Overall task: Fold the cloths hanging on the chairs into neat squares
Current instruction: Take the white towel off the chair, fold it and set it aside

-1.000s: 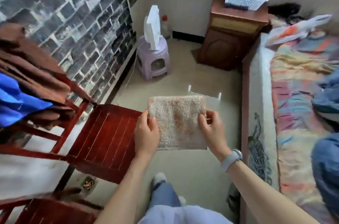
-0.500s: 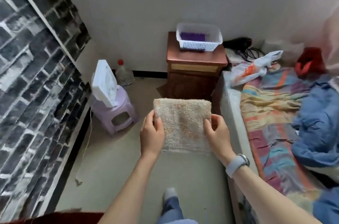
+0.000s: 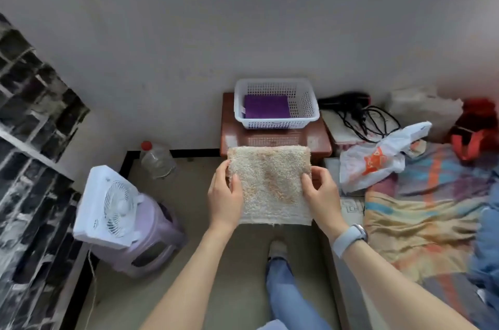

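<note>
Cloth (image 3: 270,183) folded square hangs between both hands, left fingers (image 3: 220,181) and right fingers (image 3: 316,177) clamped on its side edges.

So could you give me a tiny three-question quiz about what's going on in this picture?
1. True or false: both hands hold the beige folded cloth.
2. What lies in the white basket? A) purple cloth B) bottle C) fan
3. Which wrist wears the watch?

Key: 1 true: left hand and right hand grip its sides. 2 A, the purple cloth. 3 right.
</note>
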A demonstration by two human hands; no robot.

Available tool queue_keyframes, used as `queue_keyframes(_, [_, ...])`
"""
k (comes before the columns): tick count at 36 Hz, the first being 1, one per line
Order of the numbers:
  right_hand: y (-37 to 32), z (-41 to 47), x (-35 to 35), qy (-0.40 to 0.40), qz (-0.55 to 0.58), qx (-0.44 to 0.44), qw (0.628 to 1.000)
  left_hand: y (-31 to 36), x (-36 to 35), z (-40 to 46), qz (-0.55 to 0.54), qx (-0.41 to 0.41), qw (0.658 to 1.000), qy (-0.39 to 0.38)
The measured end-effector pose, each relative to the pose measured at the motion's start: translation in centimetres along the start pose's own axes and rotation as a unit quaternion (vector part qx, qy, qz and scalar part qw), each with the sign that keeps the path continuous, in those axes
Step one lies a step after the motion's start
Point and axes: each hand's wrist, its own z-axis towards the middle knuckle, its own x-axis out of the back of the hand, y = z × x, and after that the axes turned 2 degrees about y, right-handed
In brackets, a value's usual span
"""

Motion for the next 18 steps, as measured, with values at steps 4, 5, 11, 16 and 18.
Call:
queue_keyframes(4, [0.3,9.2,-1.4,-0.011,0.001,-0.02,1.0,1.5,-4.4,7.7,0.003,0.032,0.999,-0.003])
queue_keyframes(5, [0.3,11.3,-1.7,-0.01,-0.001,-0.026,1.0,1.9,-5.5,9.5,0.001,0.04,0.999,-0.008])
queue_keyframes(11, [0.4,22.3,-3.3,-0.02,-0.022,-0.029,0.999,3.5,-10.9,19.3,-0.038,0.084,0.994,-0.057])
queue_keyframes(16, [1.2,30.2,-5.8,-0.039,-0.028,-0.063,0.997,3.0,-14.7,26.4,-0.045,0.096,0.991,-0.087])
queue_keyframes(18, [1.8,32.9,-7.0,-0.032,-0.031,-0.076,0.996,2.5,-16.1,29.0,-0.039,0.102,0.99,-0.093])
